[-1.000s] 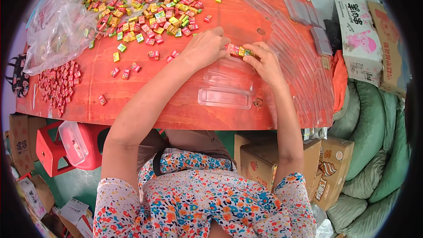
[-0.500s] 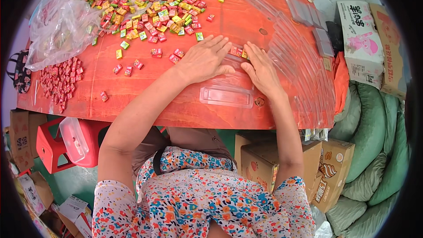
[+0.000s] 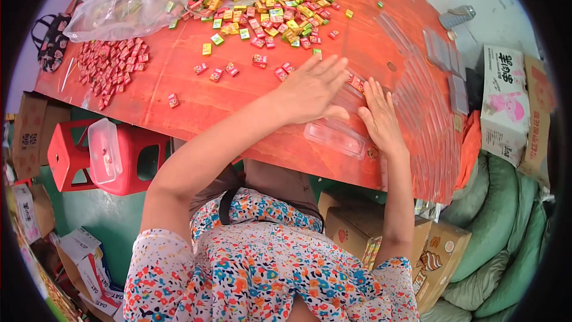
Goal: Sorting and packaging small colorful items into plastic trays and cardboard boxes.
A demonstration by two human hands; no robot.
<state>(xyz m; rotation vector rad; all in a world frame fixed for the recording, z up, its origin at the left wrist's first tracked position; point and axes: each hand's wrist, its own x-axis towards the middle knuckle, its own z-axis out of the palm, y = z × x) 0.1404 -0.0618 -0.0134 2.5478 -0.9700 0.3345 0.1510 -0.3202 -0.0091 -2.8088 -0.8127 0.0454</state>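
My left hand (image 3: 314, 90) reaches over the red table with its fingers stretched out and thumb apart. My right hand (image 3: 383, 118) lies opposite, its fingers straight too. Between the fingertips shows a short row of small red candy boxes (image 3: 356, 82), apparently in a transparent plastic tray; my hands partly hide it. Neither hand grips anything. Nearer me, below the hands, a transparent rectangular tray (image 3: 335, 138) lies on the tabletop. A few loose red boxes (image 3: 281, 74) are just left of my left hand.
A large heap of red, yellow and green boxes (image 3: 280, 15) covers the far table beside a plastic bag (image 3: 128, 3). A red pile (image 3: 113, 68) lies at left. Overlapping transparent trays (image 3: 426, 122) line the right side. Cartons (image 3: 503, 107) and a red stool (image 3: 128, 158) stand around the table.
The view has turned, so the table appears tilted and shifted right. My right fingers have straightened off the row of boxes. My left hand's fingers remain outstretched.
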